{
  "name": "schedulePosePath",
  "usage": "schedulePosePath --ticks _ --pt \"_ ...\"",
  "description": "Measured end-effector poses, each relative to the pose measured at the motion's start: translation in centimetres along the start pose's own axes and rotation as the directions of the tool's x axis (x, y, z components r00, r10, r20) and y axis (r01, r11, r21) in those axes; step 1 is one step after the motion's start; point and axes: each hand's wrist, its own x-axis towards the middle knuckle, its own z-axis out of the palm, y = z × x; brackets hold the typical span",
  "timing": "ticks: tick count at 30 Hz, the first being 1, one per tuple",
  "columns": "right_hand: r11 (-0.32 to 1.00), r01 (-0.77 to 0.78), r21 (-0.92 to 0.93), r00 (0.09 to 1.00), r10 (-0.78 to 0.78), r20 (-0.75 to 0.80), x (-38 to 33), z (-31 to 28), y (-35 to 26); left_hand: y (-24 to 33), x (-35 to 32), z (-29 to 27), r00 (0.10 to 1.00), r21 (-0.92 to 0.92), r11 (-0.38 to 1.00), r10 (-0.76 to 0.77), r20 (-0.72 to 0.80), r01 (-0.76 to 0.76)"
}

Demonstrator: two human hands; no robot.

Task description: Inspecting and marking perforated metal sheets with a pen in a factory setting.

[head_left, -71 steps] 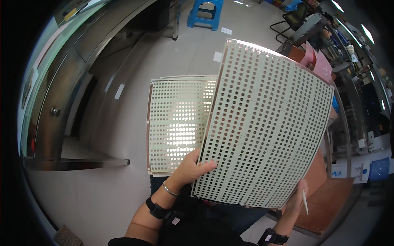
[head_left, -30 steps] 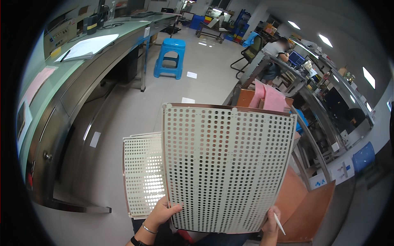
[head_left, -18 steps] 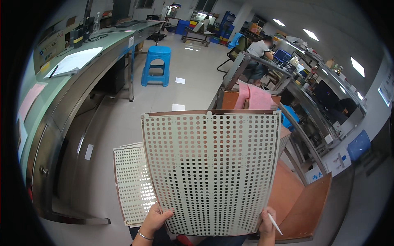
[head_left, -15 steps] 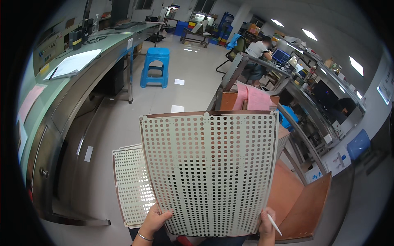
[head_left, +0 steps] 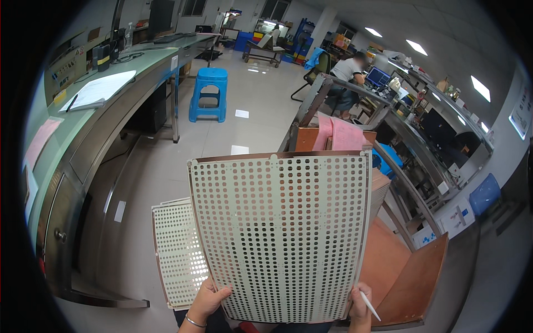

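I hold up a large pale green perforated panel (head_left: pixel 283 233) with a copper-coloured rim, upright in front of me. My left hand (head_left: pixel 208 299) grips its lower left corner. My right hand (head_left: pixel 361 305) grips its lower right corner and also pinches a white pen (head_left: pixel 370 305). A second perforated panel (head_left: pixel 175 252) of the same kind lies lower, behind the first one at the left, partly hidden by it.
A wooden tray or box (head_left: pixel 408 277) stands at my right with a stack of boards (head_left: pixel 379 188) and pink sheets (head_left: pixel 338 136). A long steel workbench (head_left: pixel 83 139) runs along the left. A blue stool (head_left: pixel 209 94) stands ahead. A seated person (head_left: pixel 344 77) works at the far benches.
My view has tilted up from the floor to the room. The panel has turned from slanted to upright and square in front of me, with both hands staying on its lower corners.
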Motion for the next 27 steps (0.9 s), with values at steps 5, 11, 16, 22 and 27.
schedulePosePath --ticks 5,11,16,22,27 --pt "0.999 0.035 -0.022 0.999 -0.035 -0.008 0.1 -0.4 0.7 0.0 -0.2 -0.2 1.000 0.040 0.999 -0.001 -0.013 0.002" --pt "1.000 0.000 -0.030 1.000 0.000 -0.009 0.2 -0.3 0.6 0.3 -0.2 0.1 1.000 0.029 1.000 0.001 -0.013 -0.001" --pt "0.997 0.054 0.057 0.998 -0.052 -0.032 2.1 1.1 -1.1 0.8 -0.2 0.5 0.999 0.055 0.998 -0.029 0.027 0.028" --pt "0.961 0.252 -0.115 0.968 -0.250 0.031 4.9 2.5 -4.8 4.3 -0.5 2.2 1.000 0.244 0.970 -0.024 0.019 0.019" --pt "0.840 0.514 -0.174 0.853 -0.522 0.003 5.6 3.9 -7.9 10.1 1.5 7.0 0.968 0.212 0.945 0.244 0.051 -0.250"
